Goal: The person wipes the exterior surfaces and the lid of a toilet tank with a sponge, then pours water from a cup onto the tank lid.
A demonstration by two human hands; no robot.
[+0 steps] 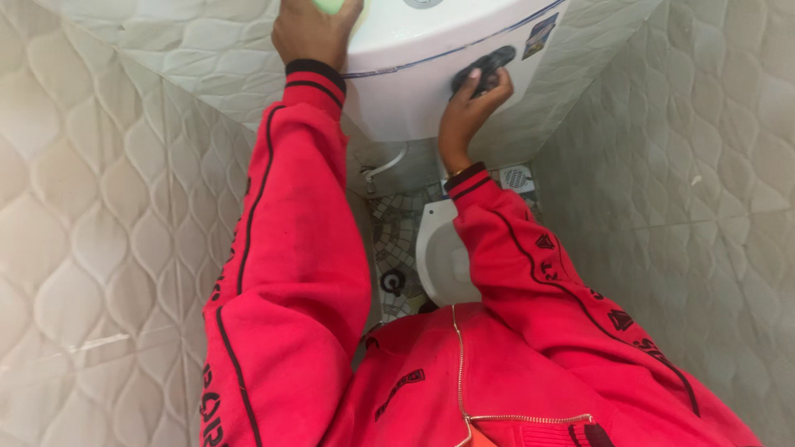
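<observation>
At 12 o'clock in the head view, a white toilet cistern (pixel 397 99) fills the top of frame, set against pale quilted-pattern wall tiles (pixel 108 207).

Left hand (pixel 315 31): on the cistern's top edge, at about 11 o'clock. Its grip is closed over a small pale-green thing (pixel 330 5), mostly cut off by the frame edge; a sponge or cloth, cannot tell which. Knuckles face the camera.

Right hand (pixel 470 103): on the cistern's front face, at about 1 o'clock from the left hand's cuff. Its grip is narrow, fingertips pressed onto a black cloth or pad (pixel 484 68), thumb beneath. The black piece runs with its long axis from 8 o'clock up to 2 o'clock, lying along the front wall just under the lid line. It sits directly past the right fingertips, touching them; the left hand is well apart from it.

Both arms in red sleeves (pixel 290 248) with black stripes, reaching up and forward.

Below, at 6 o'clock from the cistern: a bent metal pipe (pixel 383 170), the white toilet bowl rim (pixel 439 248), a mosaic floor (pixel 393 232) with a round drain (pixel 392 281). A small sticker (pixel 540 35) sits at 3 o'clock from the black piece.
</observation>
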